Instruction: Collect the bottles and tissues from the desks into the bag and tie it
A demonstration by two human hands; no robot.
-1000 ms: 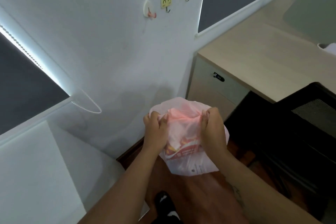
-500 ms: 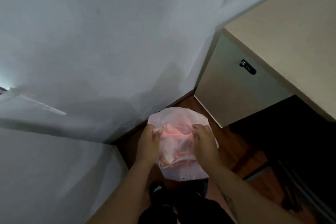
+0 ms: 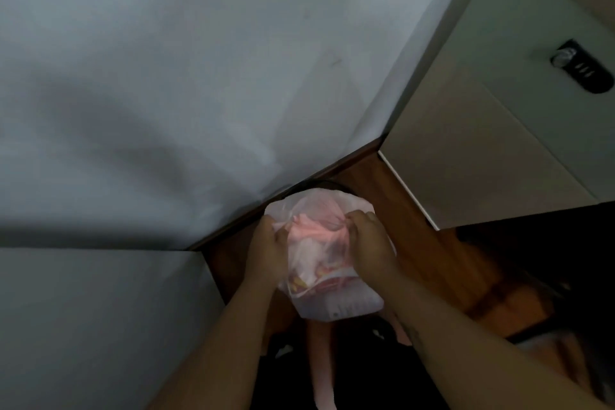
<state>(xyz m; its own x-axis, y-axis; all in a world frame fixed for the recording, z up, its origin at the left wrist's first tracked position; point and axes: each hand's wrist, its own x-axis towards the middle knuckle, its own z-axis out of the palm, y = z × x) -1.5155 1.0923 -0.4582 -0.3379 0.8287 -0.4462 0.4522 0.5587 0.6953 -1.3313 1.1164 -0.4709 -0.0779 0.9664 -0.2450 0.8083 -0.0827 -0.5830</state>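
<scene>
now, head view: i look steeply down at both my hands, close together in front of a room corner.
bag [image 3: 327,263]: thin, whitish, see-through plastic, held between my two hands, its body hanging below them over the floor.
contents: pink crumpled stuff near the top and red and yellow print lower down show through the plastic; i cannot pick out single bottles or tissues.
left hand [image 3: 269,250]: fingers curled tight, gripping a bunch of the bag's upper plastic on its left side.
right hand [image 3: 369,243]: fingers curled, knuckles up, pinching the bag's upper plastic on its right side.
bag mouth: gathered between my two grips; too blurred to tell whether a knot is there.
wall [image 3: 199,76]: plain white, behind the bag.
floor [image 3: 409,226]: reddish-brown wood, meeting the wall at a dark skirting.
cabinet [image 3: 499,143]: pale, standing on the floor to the right of the bag, apart from it.
lock [image 3: 582,66]: black with a silvery knob, on the cabinet front.
white panel [image 3: 83,326]: lower left, beside my left forearm.
dark curve [image 3: 319,184]: just behind the bag's top; i cannot tell what it is.
</scene>
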